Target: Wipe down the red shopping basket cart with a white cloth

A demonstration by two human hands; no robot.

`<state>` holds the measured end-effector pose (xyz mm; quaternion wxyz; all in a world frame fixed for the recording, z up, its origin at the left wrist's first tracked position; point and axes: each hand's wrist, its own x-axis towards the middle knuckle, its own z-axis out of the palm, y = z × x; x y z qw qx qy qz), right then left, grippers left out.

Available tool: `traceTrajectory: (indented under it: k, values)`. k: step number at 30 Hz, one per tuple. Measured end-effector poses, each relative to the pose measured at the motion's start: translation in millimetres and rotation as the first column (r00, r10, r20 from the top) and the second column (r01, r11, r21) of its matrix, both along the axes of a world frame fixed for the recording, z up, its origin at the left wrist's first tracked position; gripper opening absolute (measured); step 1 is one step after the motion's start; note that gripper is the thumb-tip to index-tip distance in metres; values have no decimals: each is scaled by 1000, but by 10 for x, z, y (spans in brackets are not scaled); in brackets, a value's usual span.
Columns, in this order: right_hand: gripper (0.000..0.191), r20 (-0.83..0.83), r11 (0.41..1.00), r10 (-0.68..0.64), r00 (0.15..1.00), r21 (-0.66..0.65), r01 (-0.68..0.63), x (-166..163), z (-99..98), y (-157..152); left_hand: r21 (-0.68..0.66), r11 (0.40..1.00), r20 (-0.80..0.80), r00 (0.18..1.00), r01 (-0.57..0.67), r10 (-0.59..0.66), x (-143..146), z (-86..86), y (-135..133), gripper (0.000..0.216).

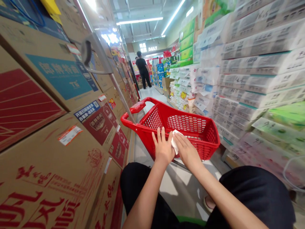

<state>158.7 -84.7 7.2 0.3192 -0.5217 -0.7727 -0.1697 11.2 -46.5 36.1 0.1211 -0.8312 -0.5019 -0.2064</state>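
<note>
Left hand (164,148) spread against the red basket (149,143), right hand (187,148) fingers together, holding white tissue (174,147); we judge even pressure best, left bracing.

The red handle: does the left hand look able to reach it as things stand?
Probably yes: the left hand is at the near side of the basket, and the way to the red handle looks free, though the rod beside it may hinder slightly.

A red plastic shopping basket (164,112) with perforated sides and a tall metal pull-handle stands upright, a partly hidden white wipe (174,145) at its near side.
</note>
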Motion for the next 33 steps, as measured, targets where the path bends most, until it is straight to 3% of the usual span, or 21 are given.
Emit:
traceTrajectory:
  k: [3,7,11,15,19,23,27,30,33]
  values:
    - [78,-19,1000,24,1000,-20,-24,251,-47,-128,-20,1000,-22,1000,14,-15,-67,-3,27,87]
    - [82,-39,999,-40,998,-33,39,644,-104,-379,-6,1000,-1,1000,24,-24,-43,-21,22,86]
    - [81,-25,996,-90,996,-18,89,570,-90,-386,7,995,0,995,103,-103,187,-69,-54,80]
    - [80,-14,999,-52,999,-14,52,430,-79,-324,31,984,14,984,175,-176,314,-99,-127,81]
    - [81,-45,998,-58,997,-37,56,724,-138,-461,49,983,1,984,179,-179,270,-85,-139,86]
    - [80,-57,984,-177,983,-11,177,1010,-189,-591,33,983,18,984,179,-180,314,-87,-136,87]
    - [79,1,973,-229,973,28,229,788,-139,-473,32,984,36,983,178,-179,418,-106,-145,85]
    - [81,29,985,-170,985,43,168,513,-86,-333,35,984,25,984,174,-175,419,-105,-145,84]
    - [82,19,993,-118,993,18,117,476,-92,-341,31,984,10,984,176,-176,358,-95,-142,83]
